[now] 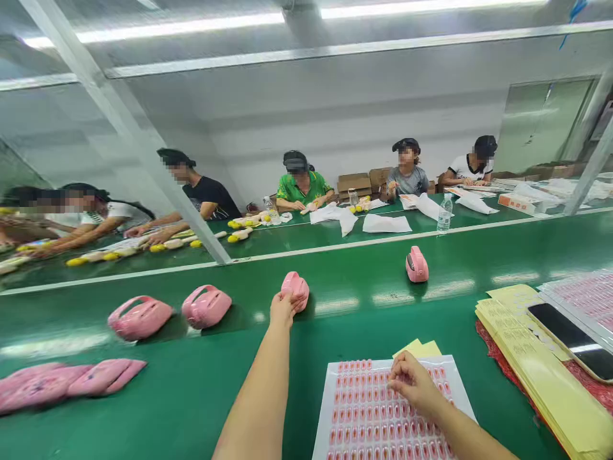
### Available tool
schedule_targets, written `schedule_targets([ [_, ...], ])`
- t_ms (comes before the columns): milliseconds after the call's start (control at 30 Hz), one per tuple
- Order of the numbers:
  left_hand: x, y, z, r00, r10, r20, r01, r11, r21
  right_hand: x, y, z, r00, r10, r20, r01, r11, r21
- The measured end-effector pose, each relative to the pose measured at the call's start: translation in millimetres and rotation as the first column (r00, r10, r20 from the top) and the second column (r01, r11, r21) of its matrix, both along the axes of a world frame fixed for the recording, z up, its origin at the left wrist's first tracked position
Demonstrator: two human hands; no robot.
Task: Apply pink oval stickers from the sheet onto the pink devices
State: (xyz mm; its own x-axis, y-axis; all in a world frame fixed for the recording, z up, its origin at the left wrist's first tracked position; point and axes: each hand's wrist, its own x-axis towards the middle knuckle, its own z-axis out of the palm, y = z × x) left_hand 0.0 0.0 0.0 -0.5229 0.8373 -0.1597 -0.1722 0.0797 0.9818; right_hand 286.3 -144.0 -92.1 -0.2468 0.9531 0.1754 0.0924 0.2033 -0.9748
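My left hand (283, 310) reaches forward over the green surface, its fingers closed on the near left side of a pink handled item (295, 289). My right hand (407, 378) is held low over a white sheet (354, 415) covered in rows of small pink oval pieces. Its fingers are curled with thumb and fingertips close together; anything between them is too small to make out. Two similar pink items (140, 317) (205, 306) stand left of my left hand, and another pink item (417, 264) stands further right.
Pink pieces (71, 383) lie at the left edge. Yellow paper (536, 358), a dark phone (572, 338) and clear-wrapped sheets (589, 300) are at the right. Across a white rail, several people work near a plastic bottle (445, 214) and white bags (385, 223).
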Motion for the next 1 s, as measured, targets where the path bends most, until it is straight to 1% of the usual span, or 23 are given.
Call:
schedule_targets([
  [100,17,0,2.8,0.999,-0.035,-0.039,0.036,0.999,0.026,-1,4,0.5,0.999,-0.036,-0.021,0.036,0.999,-0.010],
  [167,30,-8,3.9,0.993,-0.076,-0.093,0.082,0.994,0.069,0,4,-1.0,0.997,-0.048,-0.054,0.047,0.999,-0.024],
  [200,38,-17,4.1,0.986,-0.103,-0.128,0.115,0.989,0.097,1,4,-2.0,0.996,-0.048,-0.075,0.045,0.998,-0.035],
  [233,46,-28,3.8,0.977,-0.133,-0.167,0.155,0.979,0.131,3,3,-2.6,0.994,-0.042,-0.099,0.038,0.998,-0.046],
  [300,62,-58,1.8,0.950,-0.178,-0.257,0.235,0.949,0.211,5,1,0.1,0.987,-0.038,-0.158,0.027,0.997,-0.069],
  [333,70,-75,0.2,0.930,-0.197,-0.309,0.278,0.929,0.245,6,0,4.4,0.980,-0.042,-0.195,0.027,0.997,-0.077],
  [400,85,-109,-3.7,0.884,-0.228,-0.408,0.365,0.883,0.297,3,-4,20.4,0.954,-0.068,-0.292,0.044,0.995,-0.090],
  [500,103,-151,-8.0,0.805,-0.264,-0.532,0.489,0.802,0.342,-10,-9,57.0,0.876,-0.117,-0.469,0.072,0.991,-0.111],
  [567,112,-168,-8.6,0.761,-0.283,-0.584,0.554,0.751,0.359,-23,-12,80.0,0.793,-0.155,-0.590,0.084,0.986,-0.146],
  [600,115,-174,-8.6,0.729,-0.285,-0.622,0.593,0.718,0.365,-28,-13,88.7,0.746,-0.188,-0.639,0.097,0.980,-0.174],
  [667,117,-183,-9.2,0.640,-0.264,-0.722,0.678,0.637,0.368,-36,-15,99.3,0.650,-0.282,-0.705,0.132,0.956,-0.261],
  [733,115,-192,-12.2,0.560,-0.249,-0.790,0.756,0.544,0.364,-38,-17,103.2,0.569,-0.380,-0.729,0.150,0.920,-0.362],
  [767,113,-196,-14.8,0.568,-0.254,-0.783,0.764,0.516,0.387,-36,-18,104.2,0.541,-0.412,-0.733,0.148,0.905,-0.400],
  [800,111,-201,-17.8,0.618,-0.279,-0.735,0.745,0.508,0.433,-34,-19,105.3,0.527,-0.428,-0.734,0.141,0.896,-0.421],
  [833,110,-205,-20.8,0.712,-0.294,-0.638,0.676,0.533,0.509,-31,-20,106.9,0.528,-0.426,-0.735,0.132,0.896,-0.425],
  [867,109,-209,-23.3,0.840,-0.267,-0.472,0.527,0.607,0.594,-28,-22,109.3,0.543,-0.411,-0.732,0.115,0.900,-0.420],
  [900,109,-213,-24.8,0.932,-0.236,-0.275,0.360,0.689,0.629,-25,-24,112.4,0.570,-0.385,-0.726,0.089,0.907,-0.412],
  [933,110,-215,-25.2,0.971,-0.226,-0.073,0.222,0.760,0.610,-23,-25,116.0,0.603,-0.352,-0.716,0.053,0.913,-0.404],
  [967,111,-217,-24.5,0.954,-0.280,0.104,0.181,0.817,0.547,-23,-27,119.8,0.634,-0.314,-0.707,0.012,0.917,-0.398],
  [1000,113,-217,-23.1,0.895,-0.366,0.257,0.207,0.849,0.487,-23,-28,123.4,0.657,-0.279,-0.700,-0.024,0.920,-0.390],
])
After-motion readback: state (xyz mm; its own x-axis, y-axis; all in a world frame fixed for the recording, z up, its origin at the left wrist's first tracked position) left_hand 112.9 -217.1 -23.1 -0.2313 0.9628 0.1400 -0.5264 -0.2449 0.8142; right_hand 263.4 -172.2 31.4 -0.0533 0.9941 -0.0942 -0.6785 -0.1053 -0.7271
